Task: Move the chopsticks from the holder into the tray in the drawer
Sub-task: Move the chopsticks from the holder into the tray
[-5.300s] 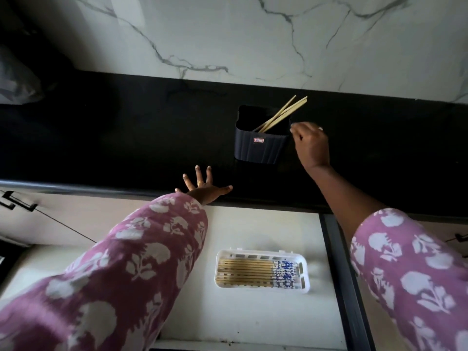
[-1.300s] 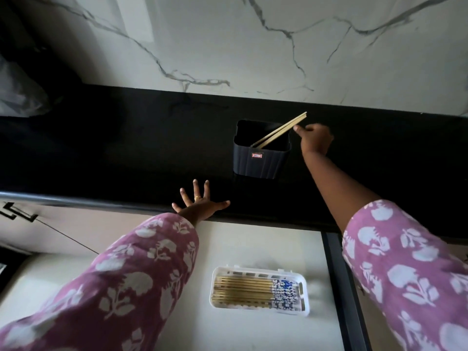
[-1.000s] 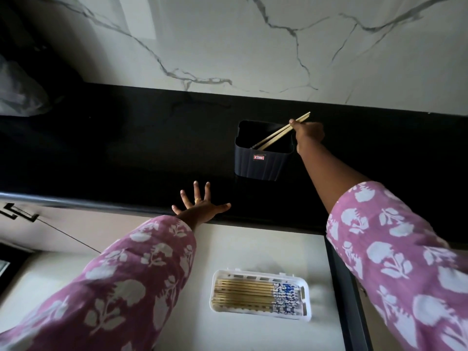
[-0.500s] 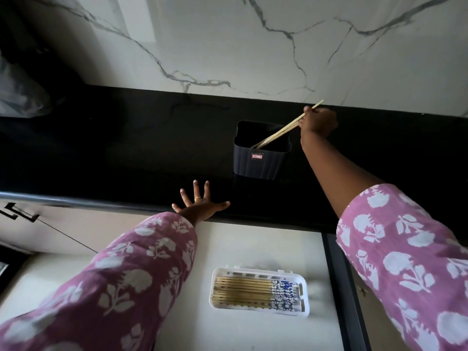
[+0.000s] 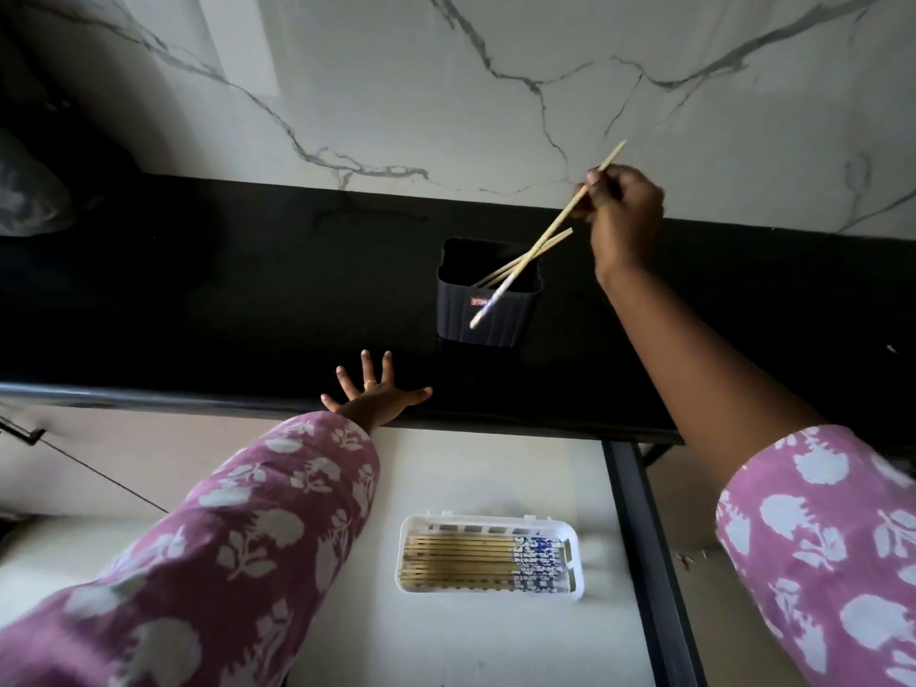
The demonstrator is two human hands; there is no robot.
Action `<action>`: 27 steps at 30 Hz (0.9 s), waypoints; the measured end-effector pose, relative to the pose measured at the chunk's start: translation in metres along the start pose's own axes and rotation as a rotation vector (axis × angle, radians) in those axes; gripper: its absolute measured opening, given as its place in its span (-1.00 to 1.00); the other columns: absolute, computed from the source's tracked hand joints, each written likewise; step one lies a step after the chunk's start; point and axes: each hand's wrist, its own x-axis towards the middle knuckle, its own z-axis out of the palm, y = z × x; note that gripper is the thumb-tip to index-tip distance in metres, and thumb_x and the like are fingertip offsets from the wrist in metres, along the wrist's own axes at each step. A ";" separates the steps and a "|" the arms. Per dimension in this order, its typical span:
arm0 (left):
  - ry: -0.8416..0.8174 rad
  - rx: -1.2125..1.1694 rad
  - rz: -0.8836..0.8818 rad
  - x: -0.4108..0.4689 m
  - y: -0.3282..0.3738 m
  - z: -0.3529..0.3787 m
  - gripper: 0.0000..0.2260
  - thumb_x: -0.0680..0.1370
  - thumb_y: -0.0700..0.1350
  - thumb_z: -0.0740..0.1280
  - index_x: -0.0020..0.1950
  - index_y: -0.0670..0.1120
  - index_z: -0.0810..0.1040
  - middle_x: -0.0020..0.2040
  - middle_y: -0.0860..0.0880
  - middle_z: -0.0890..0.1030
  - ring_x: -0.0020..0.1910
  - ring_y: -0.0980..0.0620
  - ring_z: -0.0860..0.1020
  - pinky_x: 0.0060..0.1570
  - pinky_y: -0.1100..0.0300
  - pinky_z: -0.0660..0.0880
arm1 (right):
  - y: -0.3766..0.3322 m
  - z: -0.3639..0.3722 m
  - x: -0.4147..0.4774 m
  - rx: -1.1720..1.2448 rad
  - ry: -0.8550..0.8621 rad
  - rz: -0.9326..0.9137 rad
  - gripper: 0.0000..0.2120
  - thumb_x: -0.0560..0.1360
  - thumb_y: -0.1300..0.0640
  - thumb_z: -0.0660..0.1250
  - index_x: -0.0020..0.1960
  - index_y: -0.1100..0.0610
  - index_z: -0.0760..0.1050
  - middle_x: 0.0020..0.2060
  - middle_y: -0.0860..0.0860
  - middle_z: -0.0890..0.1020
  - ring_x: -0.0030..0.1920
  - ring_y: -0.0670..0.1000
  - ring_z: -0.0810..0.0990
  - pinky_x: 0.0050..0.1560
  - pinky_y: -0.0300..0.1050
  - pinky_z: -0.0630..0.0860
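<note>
A dark ribbed holder stands on the black counter. My right hand is raised above and to the right of it, pinching one wooden chopstick with a blue-white tip that hangs clear of the holder's front. Two chopsticks lean inside the holder, against its right rim. My left hand rests flat on the counter's front edge with fingers spread, holding nothing. Below, in the open drawer, a white tray holds several chopsticks lying side by side, patterned ends to the right.
A black counter runs below a white marble wall. The open drawer's white floor is bounded on the right by a dark rail. A grey bundle sits at the far left of the counter.
My right hand took hold of one chopstick in the holder and lifted it up and to the right, out of the holder. My left hand stayed on the counter edge.
</note>
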 end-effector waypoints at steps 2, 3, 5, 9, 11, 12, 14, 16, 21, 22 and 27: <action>0.006 -0.001 0.010 0.001 0.001 -0.001 -0.11 0.27 0.57 0.06 0.48 0.26 -0.17 0.54 0.11 -0.21 0.49 -0.24 -0.24 0.33 -0.37 -0.19 | 0.004 0.001 -0.019 0.022 -0.171 -0.005 -0.83 0.52 0.30 0.28 -0.20 0.09 0.50 -0.35 0.00 0.58 -0.35 -0.05 0.59 -0.17 -0.05 0.59; 0.006 -0.001 0.013 0.000 0.000 -0.002 -0.10 0.26 0.56 0.07 0.48 0.26 -0.17 0.54 0.11 -0.20 0.49 -0.24 -0.23 0.33 -0.37 -0.19 | 0.007 0.003 -0.031 -0.014 -0.266 -0.007 -0.87 0.51 0.32 0.29 -0.18 0.15 0.52 -0.36 0.01 0.58 -0.35 -0.09 0.59 -0.17 -0.10 0.58; 0.001 -0.003 0.016 -0.001 -0.001 -0.001 -0.11 0.27 0.56 0.07 0.48 0.26 -0.17 0.54 0.11 -0.21 0.49 -0.24 -0.24 0.32 -0.37 -0.20 | 0.016 0.009 -0.057 -0.148 -0.445 -0.025 -0.93 0.50 0.32 0.31 -0.11 0.33 0.56 -0.34 0.03 0.60 -0.44 -0.27 0.58 -0.28 -0.39 0.53; 0.013 -0.006 0.018 0.002 0.000 0.001 -0.11 0.26 0.56 0.08 0.47 0.27 -0.19 0.54 0.12 -0.23 0.49 -0.23 -0.26 0.31 -0.37 -0.21 | 0.052 0.017 -0.124 -0.285 -0.762 0.073 -0.92 0.47 0.34 0.34 -0.09 0.36 0.58 -0.29 0.18 0.65 -0.50 -0.24 0.55 -0.43 -0.42 0.48; 0.018 0.000 0.004 0.004 0.000 0.002 -0.09 0.25 0.57 0.07 0.47 0.28 -0.20 0.53 0.13 -0.25 0.49 -0.23 -0.27 0.30 -0.38 -0.22 | 0.074 0.021 -0.159 -0.412 -0.919 0.077 -0.91 0.46 0.30 0.36 -0.13 0.32 0.61 -0.26 0.25 0.69 -0.41 -0.07 0.56 -0.39 -0.31 0.42; 0.017 0.004 0.002 0.005 0.000 0.002 -0.08 0.23 0.58 0.06 0.46 0.28 -0.21 0.53 0.13 -0.26 0.48 -0.23 -0.28 0.30 -0.39 -0.22 | 0.084 0.021 -0.177 -0.482 -1.014 0.062 -0.90 0.46 0.28 0.36 -0.14 0.31 0.62 -0.25 0.25 0.70 -0.36 -0.01 0.57 -0.36 -0.27 0.37; 0.003 0.004 -0.001 0.008 -0.001 0.002 -0.06 0.19 0.60 0.05 0.46 0.29 -0.23 0.52 0.13 -0.28 0.48 -0.23 -0.29 0.29 -0.39 -0.23 | 0.102 0.021 -0.210 -0.590 -1.213 0.044 -0.88 0.46 0.27 0.33 -0.15 0.30 0.62 -0.21 0.24 0.70 -0.22 0.11 0.62 -0.26 -0.26 0.29; -0.006 0.006 -0.005 0.011 -0.001 0.003 -0.03 0.17 0.61 0.05 0.45 0.30 -0.25 0.52 0.14 -0.31 0.47 -0.23 -0.31 0.28 -0.39 -0.24 | 0.118 0.021 -0.237 -0.656 -1.347 0.063 -0.87 0.46 0.30 0.29 -0.11 0.29 0.61 -0.13 0.23 0.69 -0.10 0.14 0.64 -0.14 -0.22 0.42; -0.017 0.002 -0.008 0.010 -0.001 0.003 -0.03 0.17 0.60 0.07 0.44 0.31 -0.27 0.50 0.16 -0.35 0.47 -0.22 -0.34 0.28 -0.39 -0.25 | 0.149 0.022 -0.283 -0.859 -1.566 -0.020 -0.88 0.50 0.26 0.25 -0.07 0.26 0.56 -0.04 0.27 0.62 -0.10 0.21 0.60 -0.09 -0.05 0.49; -0.018 0.000 -0.004 0.010 -0.001 0.003 -0.04 0.18 0.60 0.07 0.44 0.30 -0.27 0.50 0.15 -0.35 0.46 -0.22 -0.34 0.28 -0.39 -0.25 | 0.153 0.022 -0.288 -0.908 -1.590 -0.048 -0.88 0.50 0.26 0.25 -0.06 0.27 0.55 -0.03 0.28 0.61 -0.05 0.24 0.61 -0.06 -0.02 0.51; -0.019 0.009 0.001 0.007 0.001 0.000 -0.07 0.24 0.57 0.09 0.45 0.28 -0.28 0.50 0.14 -0.36 0.46 -0.23 -0.35 0.29 -0.39 -0.24 | 0.173 0.020 -0.307 -1.051 -1.649 -0.143 -0.80 0.51 0.26 0.24 0.08 0.32 0.52 0.09 0.31 0.56 0.10 0.31 0.57 0.04 0.05 0.52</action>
